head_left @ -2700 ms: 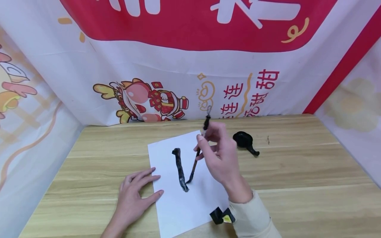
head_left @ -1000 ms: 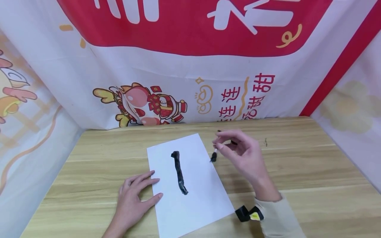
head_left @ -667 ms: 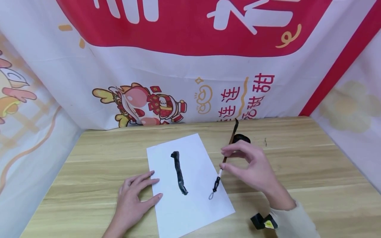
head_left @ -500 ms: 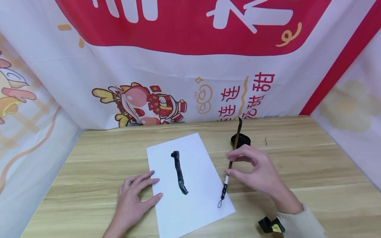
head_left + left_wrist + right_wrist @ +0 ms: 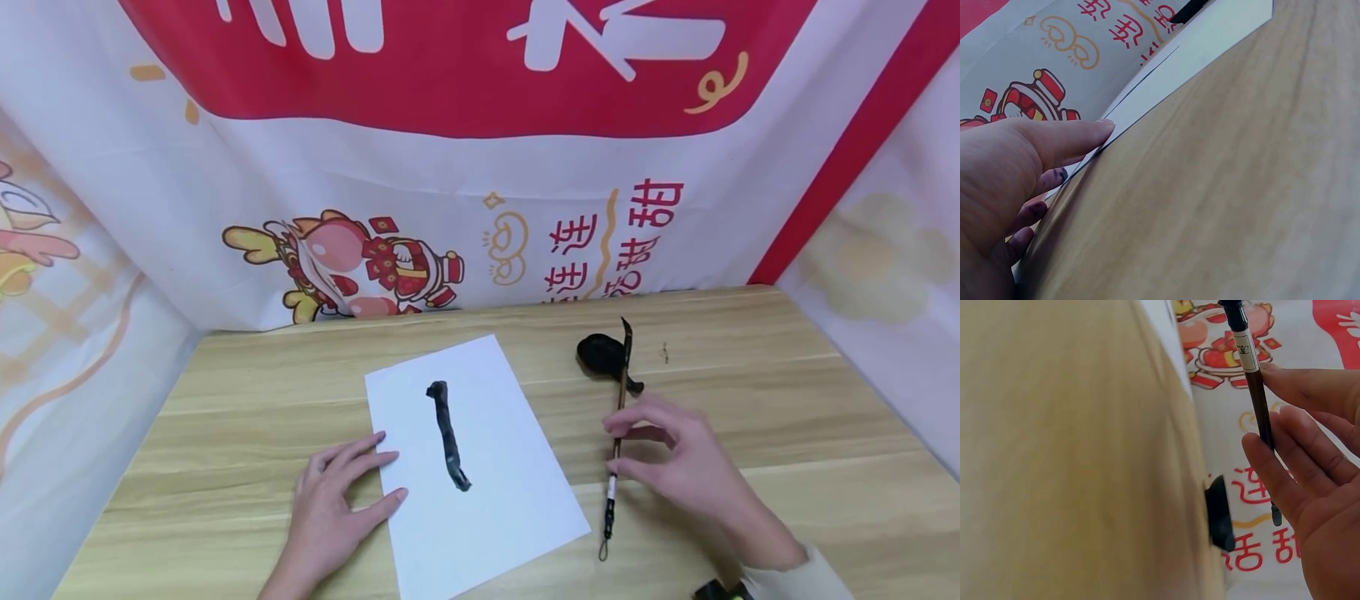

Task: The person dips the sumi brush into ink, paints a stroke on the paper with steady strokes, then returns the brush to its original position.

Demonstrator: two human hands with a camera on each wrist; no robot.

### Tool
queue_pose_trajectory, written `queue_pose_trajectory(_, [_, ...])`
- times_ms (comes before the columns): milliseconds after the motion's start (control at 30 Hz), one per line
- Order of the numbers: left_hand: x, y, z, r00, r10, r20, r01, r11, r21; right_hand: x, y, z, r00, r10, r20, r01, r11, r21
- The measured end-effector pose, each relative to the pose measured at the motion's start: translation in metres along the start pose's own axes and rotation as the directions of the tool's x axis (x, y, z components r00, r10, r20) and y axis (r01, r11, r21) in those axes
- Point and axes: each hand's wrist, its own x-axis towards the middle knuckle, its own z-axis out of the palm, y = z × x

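My right hand [image 5: 686, 462] pinches a calligraphy brush [image 5: 611, 504] between thumb and fingers, right of the paper. Its dark bristle tip points toward the back wall, and the hanging loop end points toward me. In the right wrist view a white label [image 5: 1247, 353] shows on the brush's dark handle. The small black ink dish [image 5: 598, 355] lies just beyond that hand, and the brush overlaps its short handle in the head view. My left hand [image 5: 333, 504] rests with fingers spread on the left edge of the white paper [image 5: 510, 492]. One long black ink stroke [image 5: 447, 437] marks the sheet.
Everything lies on a wood-grain table [image 5: 247, 425]. A printed cloth backdrop [image 5: 420, 183] closes off the back, with more cloth at both sides. Small dark specks [image 5: 664, 353] mark the tabletop right of the ink dish.
The right hand has lifted the brush off the paper, turned its tip from facing me to facing the back, and carried it right, past the sheet's edge. The left hand has stayed put.
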Motion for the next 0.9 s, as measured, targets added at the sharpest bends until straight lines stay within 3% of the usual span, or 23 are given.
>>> queue_pose_trajectory(267, [-0.001,0.001,-0.001,1.0,-0.009,0.004,0.009,1.0,0.003,-0.009,0.009,-0.004,0.997,0.08,0.004,-0.08,0.996,-0.031])
queue_pose_trajectory(467, [-0.001,0.001,0.0,1.0,-0.001,0.001,0.001,1.0,0.006,-0.013,0.011,-0.003,0.988,0.145,0.06,-0.144,0.989,-0.011])
queue_pose_trajectory(900, [-0.001,0.0,0.001,1.0,-0.006,0.0,0.006,1.0,-0.002,-0.014,0.015,0.001,0.984,0.142,0.11,-0.145,0.989,0.02])
